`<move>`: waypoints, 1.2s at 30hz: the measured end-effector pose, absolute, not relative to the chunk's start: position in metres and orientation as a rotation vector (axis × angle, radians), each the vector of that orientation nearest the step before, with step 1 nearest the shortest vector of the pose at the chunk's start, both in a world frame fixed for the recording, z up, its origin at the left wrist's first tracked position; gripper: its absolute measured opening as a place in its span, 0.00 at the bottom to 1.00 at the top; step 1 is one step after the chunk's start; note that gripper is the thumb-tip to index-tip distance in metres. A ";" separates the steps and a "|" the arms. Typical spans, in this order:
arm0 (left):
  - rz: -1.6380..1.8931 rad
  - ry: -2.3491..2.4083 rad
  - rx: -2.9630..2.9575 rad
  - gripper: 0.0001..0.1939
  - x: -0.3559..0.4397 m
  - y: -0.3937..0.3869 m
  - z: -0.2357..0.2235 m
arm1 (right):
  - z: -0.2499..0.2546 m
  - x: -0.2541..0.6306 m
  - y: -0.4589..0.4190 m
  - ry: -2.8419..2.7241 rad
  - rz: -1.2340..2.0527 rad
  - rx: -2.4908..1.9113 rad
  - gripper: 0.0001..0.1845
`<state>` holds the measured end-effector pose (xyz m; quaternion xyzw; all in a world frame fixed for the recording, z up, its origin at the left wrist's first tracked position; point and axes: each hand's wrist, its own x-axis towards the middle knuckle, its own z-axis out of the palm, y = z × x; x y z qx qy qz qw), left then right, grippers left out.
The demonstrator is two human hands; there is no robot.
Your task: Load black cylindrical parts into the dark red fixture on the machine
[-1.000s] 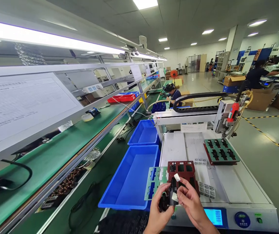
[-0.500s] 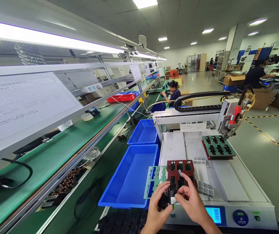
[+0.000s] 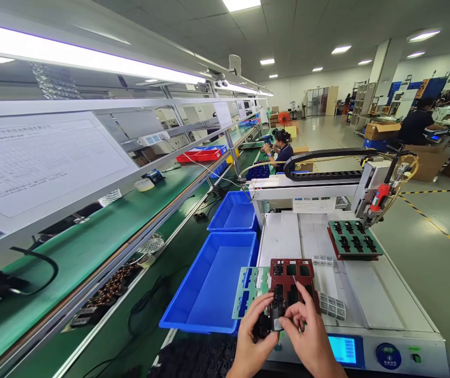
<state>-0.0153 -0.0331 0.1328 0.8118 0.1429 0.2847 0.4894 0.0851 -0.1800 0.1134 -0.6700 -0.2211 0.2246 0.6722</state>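
My left hand [image 3: 253,336] is closed around a small black plastic part [image 3: 278,307], held upright above the front of the white machine. A small pale sticker [image 3: 277,325] sits on the lower end of this part. My right hand [image 3: 306,328] meets it from the right, thumb against the stickered end and fingers curled. From its raised index fingertip juts another small sticker [image 3: 295,280], seen nearly edge-on. Behind my hands lies a dark red fixture tray [image 3: 282,279] with a black part in one slot. A light green slotted plate [image 3: 245,289] lies beside it.
Sticker sheets [image 3: 332,306] lie right of the tray. Blue bins [image 3: 170,315] stand at the left. A second loaded fixture [image 3: 354,239] sits under the red-bodied machine head [image 3: 380,198]. Black parts [image 3: 197,359] are heaped below. A co-worker [image 3: 282,152] sits farther along the line.
The sticker on my right index fingertip has turned from face-on to nearly edge-on. My right thumb has shifted slightly left and down at the black part. The view has tilted slightly.
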 end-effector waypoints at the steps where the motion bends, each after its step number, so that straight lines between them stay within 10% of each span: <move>1: 0.691 0.371 1.941 0.32 -0.016 -0.034 0.135 | 0.111 0.084 -0.181 -0.499 0.423 -1.542 0.43; 11: 0.696 0.270 2.005 0.28 -0.019 -0.032 0.139 | 0.122 0.085 -0.169 -0.567 0.675 -1.509 0.52; 17: 0.756 0.455 1.870 0.27 -0.025 -0.031 0.135 | 0.105 0.101 -0.165 -0.532 0.839 -1.233 0.39; 36: 0.624 0.739 1.071 0.36 -0.043 -0.027 0.120 | -0.006 0.188 -0.065 -0.568 0.296 -1.642 0.29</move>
